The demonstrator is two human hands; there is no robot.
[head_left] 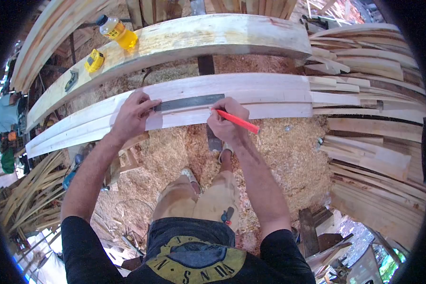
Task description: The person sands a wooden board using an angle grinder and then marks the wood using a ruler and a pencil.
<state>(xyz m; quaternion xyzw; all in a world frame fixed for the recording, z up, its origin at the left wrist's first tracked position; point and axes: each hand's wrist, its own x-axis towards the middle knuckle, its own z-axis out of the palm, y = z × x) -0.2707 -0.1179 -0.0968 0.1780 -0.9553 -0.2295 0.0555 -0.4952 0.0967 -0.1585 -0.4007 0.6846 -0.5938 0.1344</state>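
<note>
A pale wooden board (274, 87) lies across in front of me, with a lengthwise step or seam along it. On it rests a dark, flat straight strip (189, 102), like a ruler or metal bar. My left hand (133, 112) is at the strip's left end, its fingers drawn together and gripping or pressing there. My right hand (228, 117) is closed around a red carpenter's pencil (241, 123), whose back end points down to the right. The pencil's tip is hidden by my fingers, near the strip's right end.
Behind the board lies a thick beam (232, 35) carrying a bottle of yellow liquid (117, 33), a yellow tape measure (94, 61) and a small dark tool (71, 80). Stacked planks (369, 120) fill the right side. Thin offcuts (33, 194) pile at left. Wood shavings (288, 161) cover the ground.
</note>
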